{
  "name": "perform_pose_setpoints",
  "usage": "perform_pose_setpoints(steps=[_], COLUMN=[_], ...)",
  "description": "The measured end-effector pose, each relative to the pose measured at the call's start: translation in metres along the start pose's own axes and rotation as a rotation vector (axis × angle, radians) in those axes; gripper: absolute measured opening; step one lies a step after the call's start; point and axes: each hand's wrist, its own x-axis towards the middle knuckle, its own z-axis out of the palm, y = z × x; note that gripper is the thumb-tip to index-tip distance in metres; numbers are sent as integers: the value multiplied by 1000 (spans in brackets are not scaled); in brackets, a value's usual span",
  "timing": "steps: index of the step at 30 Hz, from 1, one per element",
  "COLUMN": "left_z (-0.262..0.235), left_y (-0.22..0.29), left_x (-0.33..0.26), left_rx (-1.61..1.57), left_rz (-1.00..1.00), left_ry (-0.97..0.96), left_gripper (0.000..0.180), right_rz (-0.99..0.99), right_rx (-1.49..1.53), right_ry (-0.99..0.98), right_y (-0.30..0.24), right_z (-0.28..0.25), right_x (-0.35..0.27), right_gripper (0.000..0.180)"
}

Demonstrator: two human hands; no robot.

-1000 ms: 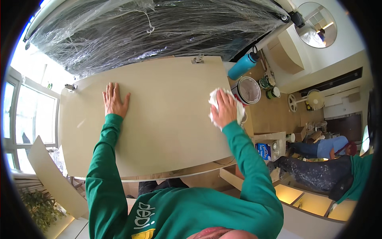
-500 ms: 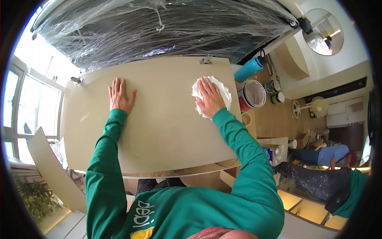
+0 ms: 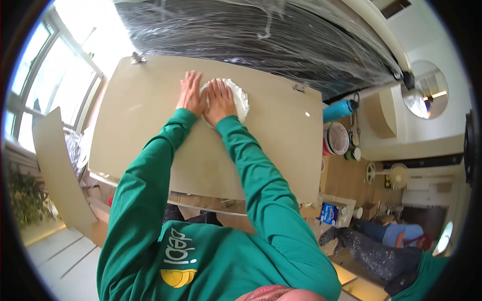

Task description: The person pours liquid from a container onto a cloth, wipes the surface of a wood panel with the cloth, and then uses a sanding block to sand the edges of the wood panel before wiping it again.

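A beige flat panel (image 3: 150,135) lies in front of me, with a metal hinge (image 3: 139,58) at its far left corner and another hinge (image 3: 298,88) near its far right. On its far half is a crumpled white cloth (image 3: 242,103). My right hand (image 3: 221,102) lies flat on the cloth, fingers stretched out and close together, covering its left part. Right beside it, my left hand (image 3: 190,94) rests on the panel with fingers extended and holds nothing. Its thumb side touches or nearly touches my right hand and the cloth's left edge.
Plastic sheeting (image 3: 211,35) covers a dark surface beyond the panel. Off its right edge stand a blue bottle (image 3: 339,111), a bucket (image 3: 337,139) and small cans. Windows (image 3: 55,70) and a leaning board (image 3: 60,170) are at left. Two people (image 3: 406,235) are low at right.
My right hand has slid left across the panel with the white cloth, up to my left hand. The view has turned and shifted, so the panel sits slanted.
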Motion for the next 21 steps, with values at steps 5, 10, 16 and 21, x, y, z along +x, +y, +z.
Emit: perform_pose_setpoints(steps=[5, 10, 16, 21], left_z=[-142, -297, -348, -322], left_y=[-19, -159, -359, -336], left_x=[-43, -154, -290, -263], left_rx=[-209, -83, -936, -1626], left_rz=[174, -169, -1089, -979], left_ry=[8, 256, 66, -313], left_gripper=[63, 45, 79, 89], right_rz=[278, 905, 56, -280], right_rx=[34, -403, -84, 174], right_ry=[145, -16, 227, -84], right_y=[110, 158, -126, -296], right_z=[-22, -37, 82, 73], right_x=[-35, -30, 108, 99], right_gripper=[70, 78, 69, 75])
